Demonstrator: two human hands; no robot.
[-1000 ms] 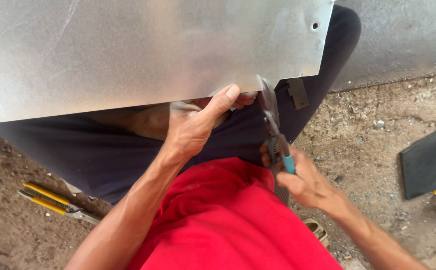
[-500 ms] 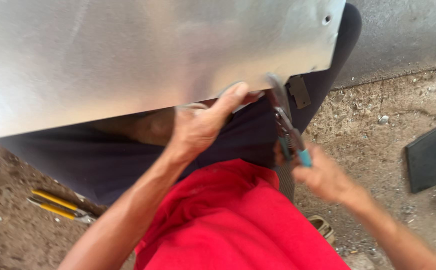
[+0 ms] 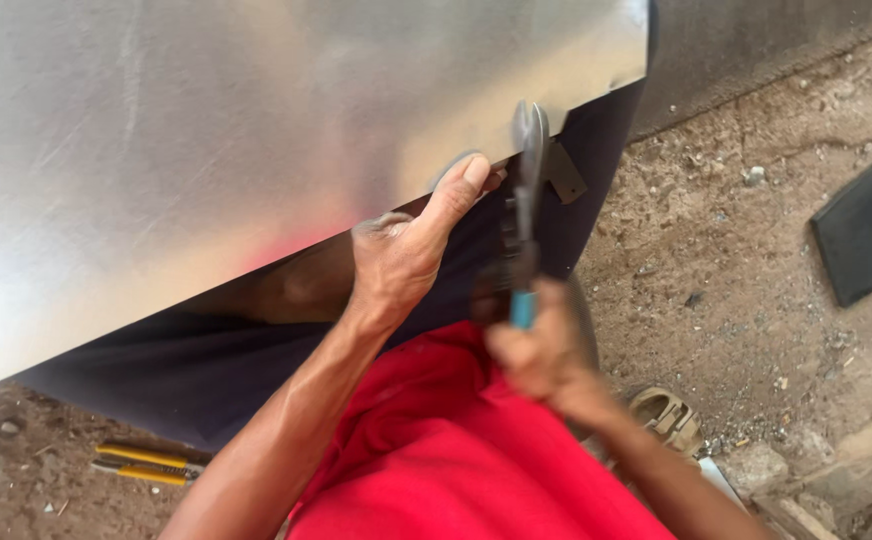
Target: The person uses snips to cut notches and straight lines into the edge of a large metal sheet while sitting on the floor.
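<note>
My left hand [image 3: 396, 255] pinches the near edge of the large shiny galvanised metal sheet [image 3: 206, 130] lying across my lap. My right hand's [image 3: 541, 350] grip is closed on the blue-handled tin snips [image 3: 526, 215], blades at that edge; the cut looks barely begun, most of the sheet uncut.

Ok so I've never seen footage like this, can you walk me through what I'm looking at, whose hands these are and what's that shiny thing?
This is one picture from a camera worn on a person's head, looking down at their own two bare hands. There is no machine here.

The shiny thing is a large sheet of metal resting across the person's lap, over dark trousers and a red shirt.

The left hand holds the sheet's near edge, thumb on top. The right hand has its grip closed around the blue-handled tin snips, whose blades meet that edge beside the thumb.

Below is bare dirt ground. A yellow-handled pair of pliers lies on it at lower left, and a dark flat panel at right.
</note>
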